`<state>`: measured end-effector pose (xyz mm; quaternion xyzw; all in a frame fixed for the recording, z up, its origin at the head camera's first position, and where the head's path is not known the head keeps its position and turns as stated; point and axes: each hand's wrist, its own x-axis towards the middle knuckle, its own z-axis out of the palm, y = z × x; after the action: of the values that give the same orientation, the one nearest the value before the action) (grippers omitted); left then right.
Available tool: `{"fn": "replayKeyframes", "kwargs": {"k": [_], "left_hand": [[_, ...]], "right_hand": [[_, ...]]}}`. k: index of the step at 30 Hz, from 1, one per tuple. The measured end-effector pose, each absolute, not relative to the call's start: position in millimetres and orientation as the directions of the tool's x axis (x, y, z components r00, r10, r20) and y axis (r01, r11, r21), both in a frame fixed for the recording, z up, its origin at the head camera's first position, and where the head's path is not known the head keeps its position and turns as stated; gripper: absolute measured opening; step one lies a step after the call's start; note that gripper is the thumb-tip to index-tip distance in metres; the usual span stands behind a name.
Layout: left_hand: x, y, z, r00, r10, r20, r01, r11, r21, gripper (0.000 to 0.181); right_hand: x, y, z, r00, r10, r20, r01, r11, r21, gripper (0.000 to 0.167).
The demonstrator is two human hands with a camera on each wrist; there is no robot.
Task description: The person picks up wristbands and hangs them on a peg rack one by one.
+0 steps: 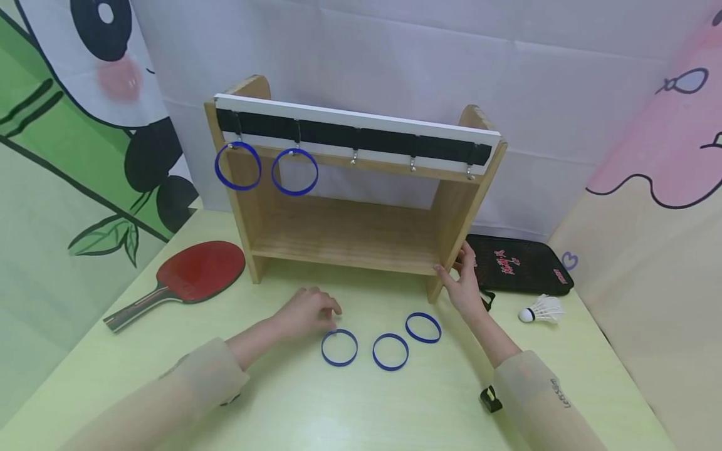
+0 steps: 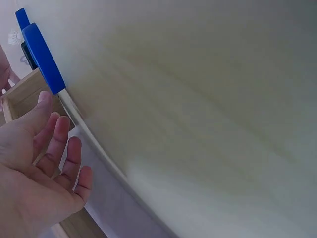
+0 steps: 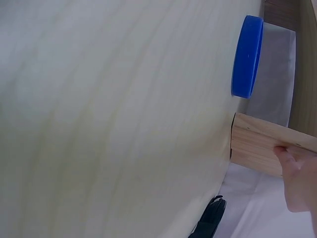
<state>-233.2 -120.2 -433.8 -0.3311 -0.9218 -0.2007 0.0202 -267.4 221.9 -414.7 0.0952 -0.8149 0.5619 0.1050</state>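
Observation:
A wooden stand (image 1: pixel 344 235) carries a row of hooks along its white-and-black top bar; blue rings (image 1: pixel 238 166) (image 1: pixel 295 172) hang from the two leftmost. Three more blue rings (image 1: pixel 340 348) (image 1: pixel 390 352) (image 1: pixel 423 327) lie on the table. My left hand (image 1: pixel 304 312), (image 2: pixel 44 168) is just above and behind the leftmost table ring, fingers loosely bent and holding nothing; whether a fingertip touches the ring I cannot tell. My right hand (image 1: pixel 464 288), (image 3: pixel 299 183) grips the stand's right side panel low down, thumb on its front edge.
On the left lies a red table tennis paddle (image 1: pixel 200 272). Right of the stand are a black case (image 1: pixel 519 264) and a white shuttlecock (image 1: pixel 543 309). A small black object (image 1: pixel 491 399) sits beside the right sleeve. A cloth backdrop (image 1: pixel 395 62) stands behind.

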Motion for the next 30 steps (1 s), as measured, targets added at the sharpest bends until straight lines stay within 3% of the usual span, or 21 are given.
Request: {"fn": "replayKeyframes", "kwargs": {"k": [8,13,21,30], "left_hand": [[-233.1,-118.0,-435.5,-0.788,0.611,0.068,0.572,0.687,0.449,0.006],[-233.7,-117.1,-436.1,-0.771,0.636,0.028,0.568,0.666,0.484,0.005],[-231.8,-114.9,-434.5,-0.742,0.669,0.050,0.612,0.644,0.460,0.010],[-231.8,-112.8,-431.2,-0.755,0.651,0.076,0.588,0.622,0.516,0.012]], "right_hand": [[-266.3,221.3,-412.9,-0.957,-0.051,0.287,-0.287,0.340,-0.896,0.078],[-270.0,222.5,-416.5,-0.954,-0.043,0.298,-0.294,0.345,-0.891,0.077],[-270.4,222.4,-418.0,-0.955,-0.034,0.295,-0.288,0.346,-0.893,0.076],[-268.9,222.1,-416.2,-0.953,-0.035,0.300,-0.292,0.350,-0.890,0.076]]}}
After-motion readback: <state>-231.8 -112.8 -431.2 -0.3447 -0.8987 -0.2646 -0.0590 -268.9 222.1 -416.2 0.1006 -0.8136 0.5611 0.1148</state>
